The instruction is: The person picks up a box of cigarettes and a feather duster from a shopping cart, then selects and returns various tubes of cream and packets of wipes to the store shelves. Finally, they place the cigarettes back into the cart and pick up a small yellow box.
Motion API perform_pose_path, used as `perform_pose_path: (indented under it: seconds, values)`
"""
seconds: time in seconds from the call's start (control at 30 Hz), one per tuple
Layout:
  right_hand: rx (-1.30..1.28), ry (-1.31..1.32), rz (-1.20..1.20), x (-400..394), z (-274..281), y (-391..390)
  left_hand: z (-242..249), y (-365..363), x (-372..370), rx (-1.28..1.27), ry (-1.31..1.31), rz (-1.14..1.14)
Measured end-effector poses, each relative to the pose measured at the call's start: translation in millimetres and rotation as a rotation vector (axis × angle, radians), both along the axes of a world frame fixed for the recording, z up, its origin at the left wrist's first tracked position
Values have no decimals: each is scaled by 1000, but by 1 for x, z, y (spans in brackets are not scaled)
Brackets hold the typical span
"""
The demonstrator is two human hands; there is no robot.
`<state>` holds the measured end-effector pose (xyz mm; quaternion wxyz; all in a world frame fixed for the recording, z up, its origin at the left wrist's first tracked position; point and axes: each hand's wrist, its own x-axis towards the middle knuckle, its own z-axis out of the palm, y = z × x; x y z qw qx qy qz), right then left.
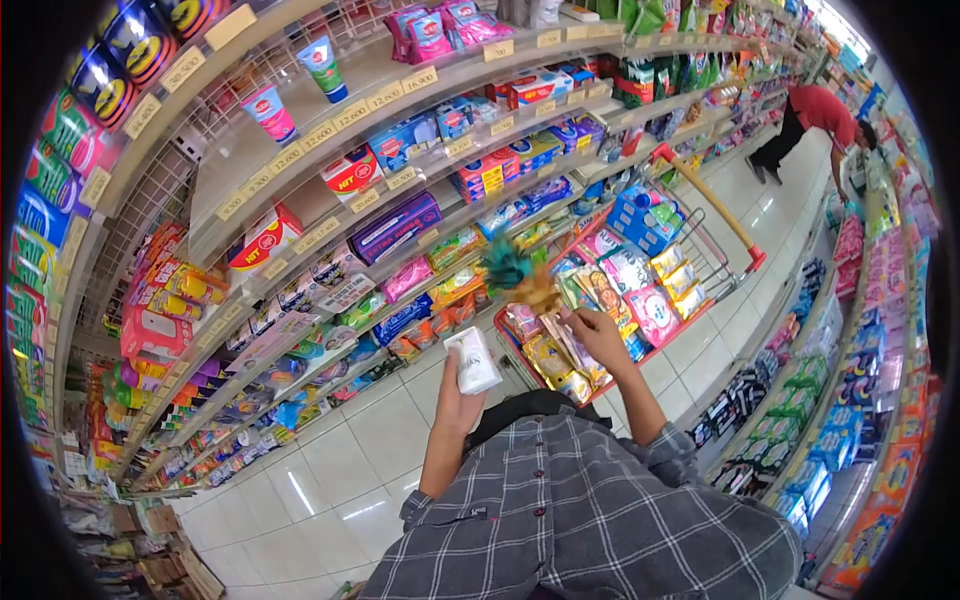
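Observation:
In my left hand [460, 395], at the middle of the head view, is a small white pack [473, 362] with grey script, its front tilted up. My right hand [594, 338] is closed over the near end of the shopping cart [668, 348]. From it a feather duster [520, 272], blurred, with teal and golden-brown feathers, points left toward the shelves; its handle is hidden by my fingers. Below the duster, the cart is filled with colourful packets [556, 368], pouches and a blue pack [645, 220].
Shelves [330, 125] with price tags curve along the left, holding boxes, tubes and packets. More stocked shelves [790, 420] line the right side. Up the tiled aisle [715, 180], a person in red [820, 115] bends toward the right shelves. The cart's handle [710, 205] faces away from me.

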<state>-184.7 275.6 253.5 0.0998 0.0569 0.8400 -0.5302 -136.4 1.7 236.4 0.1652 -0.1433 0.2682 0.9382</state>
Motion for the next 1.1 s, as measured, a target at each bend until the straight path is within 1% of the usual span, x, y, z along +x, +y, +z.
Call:
perform_pose_path:
  seconds: [0.03,0.07,0.13,0.17,0.2,0.27,0.3,0.4,0.43,0.47,0.5,0.53,0.57,0.6,0.63,0.67,0.7,0.73,0.8,0.87,0.9,0.93,0.97,1.07,1.1]
  values:
    - [-194,-14,8,8,26,-11,1,3,0,-51,18,-21]
    - [-244,10,106,14,37,-13,1,8,-2,-96,5,14]
    - [-193,46,367,22,38,-13,-3,17,-3,-192,-27,66]
    - [-146,-13,472,24,36,-14,-6,17,2,-201,-57,68]
    - [-170,9,537,24,40,-13,-8,17,3,-208,-79,73]
    - [-200,202,335,20,23,-13,-10,18,1,-220,-104,99]
    - [-136,94,266,15,27,-5,-7,18,1,-174,-87,56]
    - [-166,26,69,11,26,5,-3,19,1,-61,-50,-35]
    - [-168,-28,119,15,29,10,-8,19,0,-48,-42,-55]
    - [-207,14,204,20,23,16,-13,20,-1,-34,-30,-76]
    - [-243,60,287,26,13,20,-21,21,-1,-31,-138,-9]
    - [-278,108,369,27,15,25,-25,25,-2,-4,-154,5]
    - [-247,-35,451,29,20,35,-29,28,-3,22,-170,17]
    - [-277,-78,387,26,18,42,-30,34,-6,47,-190,29]
    - [-309,-124,322,25,13,49,5,54,-10,7,-298,38]
    - [-344,-175,258,26,4,57,-1,57,-14,69,-236,-43]
    - [-290,-76,210,21,-30,73,-13,57,-18,132,-174,-123]
    - [-270,-50,53,20,-49,86,-19,61,-23,195,-109,-202]
    - [-228,0,-258,17,-76,111,-3,87,-29,97,-145,-148]
    - [-238,160,-520,15,-108,149,4,110,-35,40,-173,-115]
    - [-312,106,-687,13,-108,164,5,119,-37,93,-176,-128]
    - [-384,50,-851,12,-111,181,4,128,-39,50,-174,-114]
    - [-431,50,-958,9,-126,198,1,138,-41,7,-173,-98]
    - [-391,-85,-885,8,-143,233,1,169,-42,-53,-157,-68]
    - [-229,-116,-710,4,-149,240,2,180,-43,-48,-171,-48]
